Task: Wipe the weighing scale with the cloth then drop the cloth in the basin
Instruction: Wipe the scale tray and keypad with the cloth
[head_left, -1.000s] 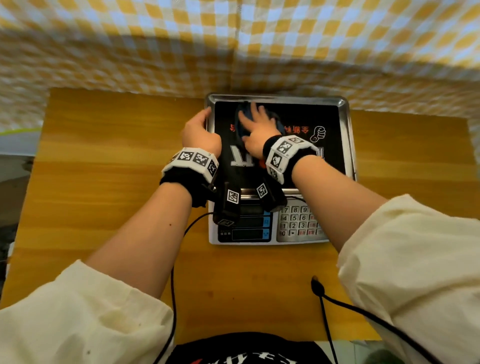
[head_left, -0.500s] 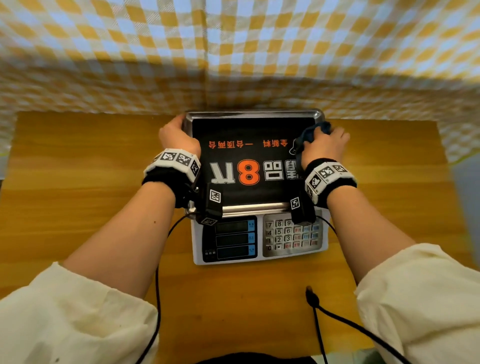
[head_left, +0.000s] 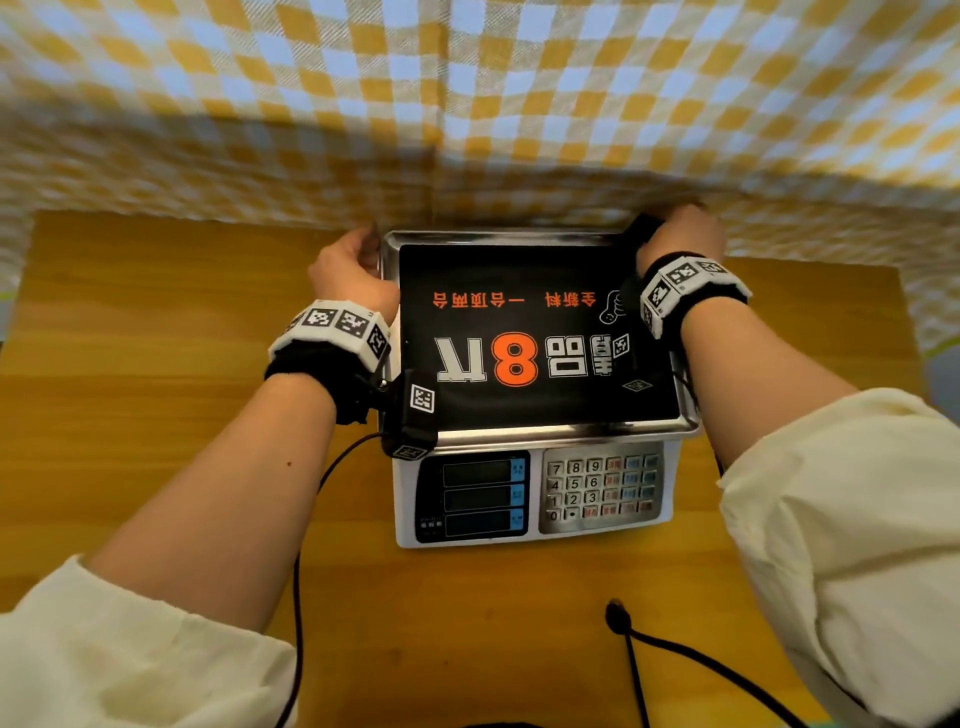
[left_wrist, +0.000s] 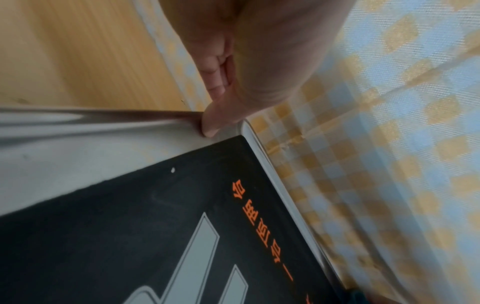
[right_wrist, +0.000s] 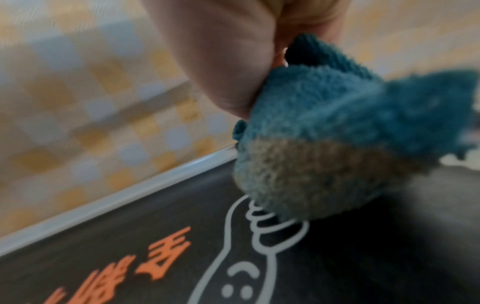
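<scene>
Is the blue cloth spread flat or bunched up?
Bunched up: the blue terry cloth is a wad pinched in the right hand at the steel weighing scale's far right corner.

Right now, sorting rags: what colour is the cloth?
Teal with a beige patch, clearest in the right wrist view: cloth.

Both forearms reach up from lower corners of head view, cream sleeves pushed back, tagged black bands on wrists. Left hand (head_left: 349, 270), left of centre: fingers curled, thumb tip (left_wrist: 209, 123) on scale (head_left: 540, 499) pan's far-left rim. Right hand (head_left: 680, 234), upper right of centre: fingers bunched round teal cloth (right_wrist: 332, 131) at pan's far-right corner.
</scene>
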